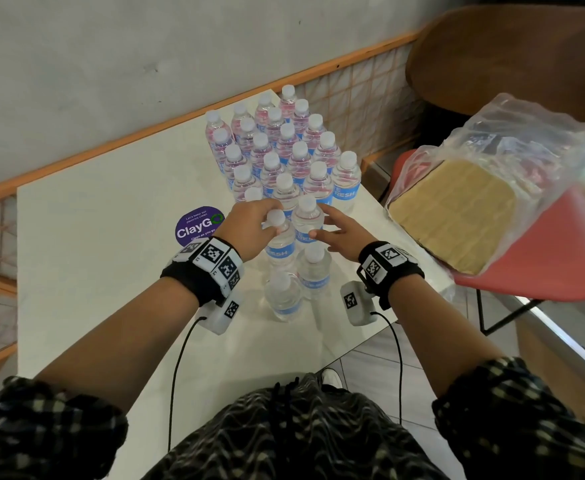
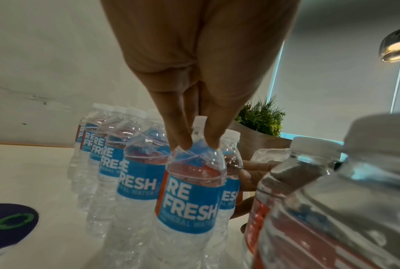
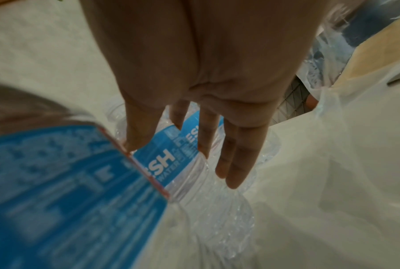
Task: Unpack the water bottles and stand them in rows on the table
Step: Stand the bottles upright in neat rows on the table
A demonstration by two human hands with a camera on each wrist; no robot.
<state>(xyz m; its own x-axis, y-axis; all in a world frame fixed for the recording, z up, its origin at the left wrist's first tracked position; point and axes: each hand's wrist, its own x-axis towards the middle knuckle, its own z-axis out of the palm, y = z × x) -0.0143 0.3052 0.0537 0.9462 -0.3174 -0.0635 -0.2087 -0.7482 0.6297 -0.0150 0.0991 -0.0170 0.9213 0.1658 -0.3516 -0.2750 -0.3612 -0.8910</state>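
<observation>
Several clear water bottles with white caps and blue "REFRESH" labels stand in rows [image 1: 284, 147] along the right side of the white table [image 1: 93, 265]. My left hand [image 1: 259, 220] pinches the neck of one upright bottle [image 1: 279, 244] at the near end of the rows. In the left wrist view the fingertips [image 2: 185, 143] press just under its cap, above the label [image 2: 189, 200]. My right hand [image 1: 334, 230] is open, its fingers spread beside the neighbouring bottle [image 1: 306, 218]. In the right wrist view the straight fingers [image 3: 206, 138] lie against a bottle label [image 3: 162, 160].
Two more bottles [image 1: 313, 268] [image 1: 282, 296] stand close to my wrists. A purple ClayGo sticker [image 1: 199, 225] lies left of the rows. On the right, a red chair [image 1: 543, 258] holds a cardboard tray [image 1: 457, 209] in loose plastic wrap [image 1: 526, 133]. The table's right edge runs close by.
</observation>
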